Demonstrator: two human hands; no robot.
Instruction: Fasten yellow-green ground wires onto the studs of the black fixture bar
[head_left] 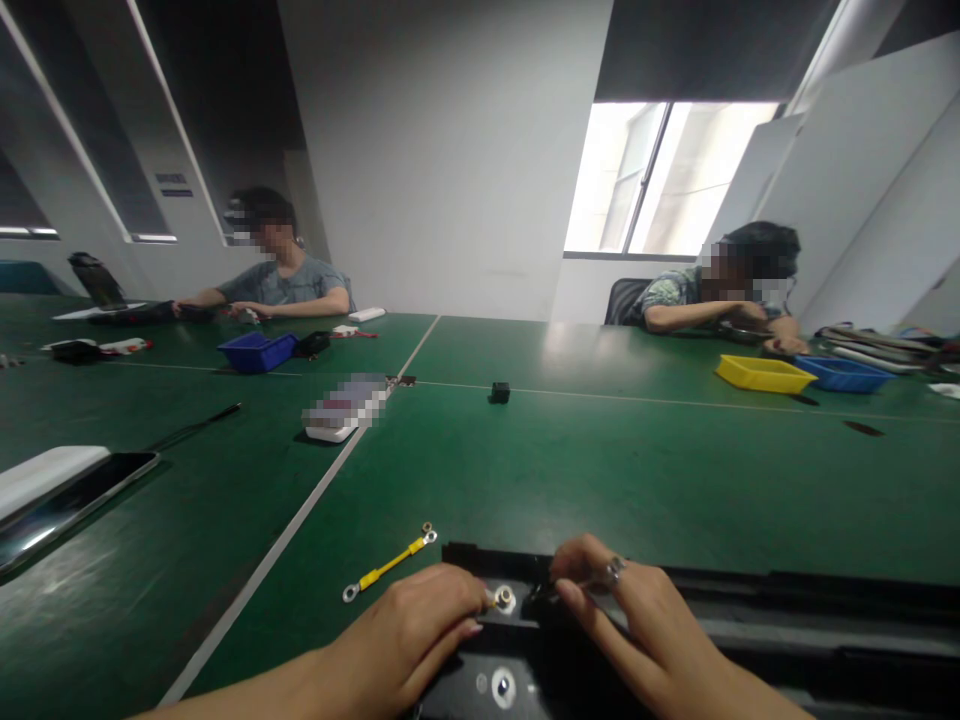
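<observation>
A long black metal part [795,655] lies along the table's near edge, with a brass-coloured nut or terminal [504,597] on a pale round spot. Beside that spot, my left hand [420,625] rests on the part's left end, its fingers closed on a small yellow piece at their tips. My right hand [637,625], with a ring on one finger, is closed over the part just right of the spot; what its fingertips pinch is dark and unclear. Left of the part lies a yellow wire [391,565] with ring terminals, a small brass nut [427,527] by its upper end.
On the green table [645,470] are a small black cube [499,393], a white device [346,408], a phone [75,505], a blue bin [257,351], a yellow bin [763,374] and another blue bin [847,375]. Two people [289,275] sit across the table.
</observation>
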